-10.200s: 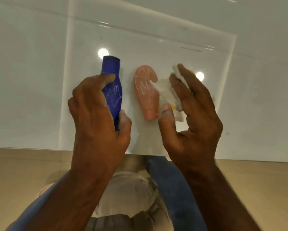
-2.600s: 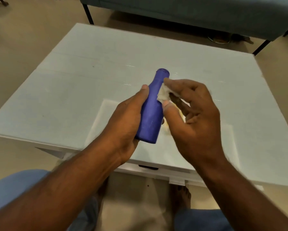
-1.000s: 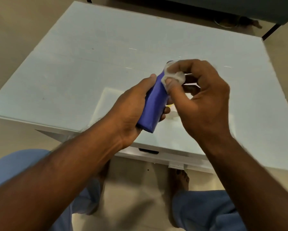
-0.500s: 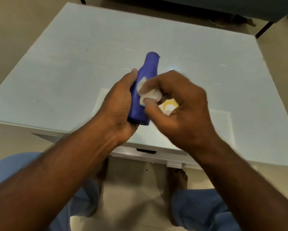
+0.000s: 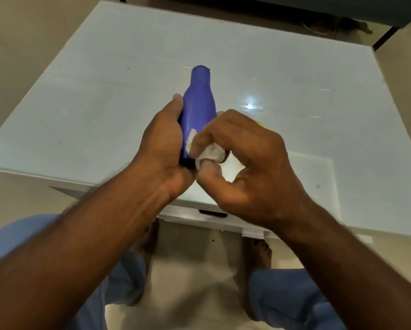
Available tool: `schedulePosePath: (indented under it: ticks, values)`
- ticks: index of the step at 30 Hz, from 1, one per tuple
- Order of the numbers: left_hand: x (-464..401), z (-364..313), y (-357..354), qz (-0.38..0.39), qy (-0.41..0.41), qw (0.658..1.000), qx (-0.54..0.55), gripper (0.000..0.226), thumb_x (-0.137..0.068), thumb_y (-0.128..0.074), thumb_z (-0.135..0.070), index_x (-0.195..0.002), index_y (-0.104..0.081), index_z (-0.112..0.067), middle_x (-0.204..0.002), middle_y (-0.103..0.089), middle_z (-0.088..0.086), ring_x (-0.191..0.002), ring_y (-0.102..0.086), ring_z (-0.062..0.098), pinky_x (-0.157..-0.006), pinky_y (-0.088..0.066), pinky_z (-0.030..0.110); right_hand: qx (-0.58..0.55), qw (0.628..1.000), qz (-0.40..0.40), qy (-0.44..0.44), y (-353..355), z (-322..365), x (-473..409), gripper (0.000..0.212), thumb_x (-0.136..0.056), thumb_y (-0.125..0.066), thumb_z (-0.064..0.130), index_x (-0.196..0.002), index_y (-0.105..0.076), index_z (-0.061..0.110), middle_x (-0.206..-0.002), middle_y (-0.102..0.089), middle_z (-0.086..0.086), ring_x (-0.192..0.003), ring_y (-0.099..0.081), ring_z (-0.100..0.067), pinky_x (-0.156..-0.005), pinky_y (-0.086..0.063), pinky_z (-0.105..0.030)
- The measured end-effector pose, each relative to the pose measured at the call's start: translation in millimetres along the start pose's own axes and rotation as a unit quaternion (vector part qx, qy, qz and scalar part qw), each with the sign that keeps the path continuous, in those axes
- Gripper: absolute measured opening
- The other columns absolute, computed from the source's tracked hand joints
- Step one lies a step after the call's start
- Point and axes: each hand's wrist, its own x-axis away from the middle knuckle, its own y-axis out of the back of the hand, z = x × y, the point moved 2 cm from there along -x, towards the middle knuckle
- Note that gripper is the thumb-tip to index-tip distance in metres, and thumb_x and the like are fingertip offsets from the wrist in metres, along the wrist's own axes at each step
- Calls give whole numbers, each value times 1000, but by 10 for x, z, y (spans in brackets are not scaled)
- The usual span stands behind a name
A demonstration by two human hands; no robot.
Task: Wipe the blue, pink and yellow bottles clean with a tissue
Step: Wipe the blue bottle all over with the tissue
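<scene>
The left hand [image 5: 163,148] is clamped round the lower body of the blue bottle [image 5: 199,101], held above the near part of the white bench [image 5: 80,103], neck pointing far; the right hand [image 5: 245,163] pinches a crumpled tissue [image 5: 210,153] against the bottle's base

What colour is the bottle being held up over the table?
The bottle is plain blue, leaning violet; the head camera, the only view, shows it.

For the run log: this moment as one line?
left hand: holds blue bottle | right hand: tissue on lower body | over table
</scene>
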Motion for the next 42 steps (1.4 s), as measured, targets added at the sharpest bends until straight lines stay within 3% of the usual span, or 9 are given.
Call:
schedulePosePath:
  ticks: [3, 7, 11, 16, 22, 25, 31, 37, 42]
  values:
    - [17, 11, -7, -8, -26, 1000, -11, 39, -101, -45, -45, -118, -65, -16, -88, -74, 5, -73, -71, 18, -61, -57, 33, -6, 994, -56, -92, 105, -180, -43, 18, -88, -73, 1, -102, -75, 11, -99, -73, -2, -89, -68, -16, -75, -59, -29]
    - [36, -28, -36, 11, -48, 999, 2, 42, -103, -38, -45, -126, -62, -18, -102, -77, 5, -82, -72, 21, -61, -56, 32, -74, 979, -55, -183, 119, -250, -23, 16, -89, -71, 3, -102, -73, 13, -97, -72, 5, -85, -69, -13, -72, -58, -25]
    - [30, -73, -15, 38, -52, 998, 20, 49, -104, -33, -46, -135, -56, -16, -112, -74, 11, -76, -69, 22, -69, -56, 34, -108, 982, -22, -156, 58, -149, 14, 13, -84, -63, 2, -93, -70, 9, -91, -68, 1, -81, -65, -24, -68, -58, -42]
    - [60, -21, -43, 37, -83, 996, -5, 41, -102, -42, -42, -131, -57, -17, -117, -72, 10, -96, -70, 25, -71, -58, 38, -114, 971, -80, -197, 129, -224, -39, 18, -94, -69, 3, -107, -69, 15, -106, -73, 2, -88, -70, -12, -73, -57, -19]
    - [48, -87, -17, -6, -108, 993, 41, 42, -102, -42, -43, -130, -57, -15, -100, -76, 10, -88, -72, 23, -76, -60, 38, -137, 973, -59, -174, 59, -137, -14, 19, -88, -71, -1, -105, -73, 9, -99, -74, 1, -88, -72, -18, -74, -64, -37]
    - [33, -114, 17, -19, -99, 994, 50, 47, -100, -45, -43, -131, -58, -11, -104, -74, 11, -87, -71, 23, -84, -59, 40, -126, 983, -24, -133, 14, -69, 0, 17, -86, -72, -1, -101, -76, 8, -97, -76, -2, -89, -72, -20, -75, -61, -30]
    - [92, 41, -61, -4, -60, 997, -40, 39, -100, -46, -44, -123, -62, -17, -91, -73, 4, -73, -71, 18, -63, -59, 32, -67, 975, -102, -186, 77, -224, -58, 18, -93, -71, 7, -108, -74, 16, -104, -74, 3, -94, -71, -16, -79, -62, -28]
    - [62, 18, -62, 1, -37, 999, -12, 49, -100, -43, -48, -127, -61, -12, -92, -71, 6, -80, -70, 22, -74, -60, 37, -56, 987, -52, -142, 5, -94, -7, 18, -88, -71, 6, -104, -76, 11, -101, -74, -1, -93, -70, -16, -74, -59, -23]
    - [86, 79, -79, 1, -43, 998, -43, 41, -100, -44, -45, -122, -62, -16, -89, -72, 4, -73, -70, 19, -65, -58, 33, -36, 976, -109, -186, 86, -247, -43, 16, -94, -69, 9, -108, -73, 16, -103, -72, 2, -93, -70, -14, -78, -61, -27]
